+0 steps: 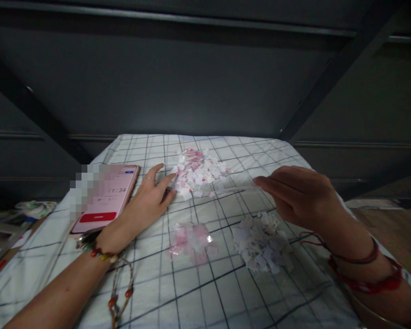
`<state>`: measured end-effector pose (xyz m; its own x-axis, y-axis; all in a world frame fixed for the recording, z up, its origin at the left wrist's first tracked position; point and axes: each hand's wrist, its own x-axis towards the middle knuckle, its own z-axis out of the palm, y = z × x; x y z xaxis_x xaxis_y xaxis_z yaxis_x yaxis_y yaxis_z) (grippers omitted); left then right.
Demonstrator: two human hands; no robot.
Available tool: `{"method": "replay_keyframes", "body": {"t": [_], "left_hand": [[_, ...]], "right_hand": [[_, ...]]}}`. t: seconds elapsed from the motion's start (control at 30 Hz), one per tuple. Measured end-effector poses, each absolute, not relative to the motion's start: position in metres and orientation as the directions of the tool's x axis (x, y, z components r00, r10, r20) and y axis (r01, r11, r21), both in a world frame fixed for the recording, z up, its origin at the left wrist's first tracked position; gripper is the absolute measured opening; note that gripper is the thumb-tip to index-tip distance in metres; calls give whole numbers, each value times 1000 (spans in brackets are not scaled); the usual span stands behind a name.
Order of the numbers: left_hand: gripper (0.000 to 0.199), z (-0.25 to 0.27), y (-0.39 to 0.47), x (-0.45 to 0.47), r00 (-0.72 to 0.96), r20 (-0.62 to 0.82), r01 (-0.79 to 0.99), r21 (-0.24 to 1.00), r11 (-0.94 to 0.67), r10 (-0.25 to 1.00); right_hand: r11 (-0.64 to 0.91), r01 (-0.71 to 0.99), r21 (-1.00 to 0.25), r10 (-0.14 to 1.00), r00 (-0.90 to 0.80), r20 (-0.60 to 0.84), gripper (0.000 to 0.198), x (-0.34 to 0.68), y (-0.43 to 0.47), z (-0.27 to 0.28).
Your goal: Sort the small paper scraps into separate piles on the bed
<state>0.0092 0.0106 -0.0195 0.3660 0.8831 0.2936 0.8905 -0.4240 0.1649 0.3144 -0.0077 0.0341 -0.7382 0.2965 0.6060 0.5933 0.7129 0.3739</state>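
Observation:
A heap of small white and pink paper scraps lies on the checked cloth. At its left edge is my left hand, palm down with fingers spread, the fingertips touching or almost touching the scraps. My right hand is closed on the right, pinching a thin translucent stick that points left to the heap. The stick is blurred, and its exact kind is unclear. Below my right hand sits a pile of whitish paper scraps. Nearer the middle is a smaller group of pink, shiny clear pieces.
A pink phone with a lit timer screen lies left of my left hand, partly pixelated. The white cloth with dark grid lines covers the surface. Dark panels stand behind it. Wooden floor shows at the right.

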Motion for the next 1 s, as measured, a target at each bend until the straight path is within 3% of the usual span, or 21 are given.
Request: {"method": "replay_keyframes", "body": {"t": [0.1,0.23,0.5,0.83,1.0], "left_hand": [[38,-21,11,9,364,287,892,168,-421,886],[39,-22,12,8,373,286,884,180,-432,883],[40,-23,13,9,360,268,890,189,-415,894],[42,-22,13,9,356,260,895,181,-407,898],[41,-21,13,9,347,268,894,194,-403,899]], "right_hand": [[712,609,350,289,-707,645,28,315,-9,35],[767,547,335,278,-755,594,29,310,-11,36],[665,658,353,312,-674,669,24,325,-5,34],[776,555,300,307,-748,588,29,319,-14,36],[749,586,309,275,-699,660,29,316,-14,34]]}}
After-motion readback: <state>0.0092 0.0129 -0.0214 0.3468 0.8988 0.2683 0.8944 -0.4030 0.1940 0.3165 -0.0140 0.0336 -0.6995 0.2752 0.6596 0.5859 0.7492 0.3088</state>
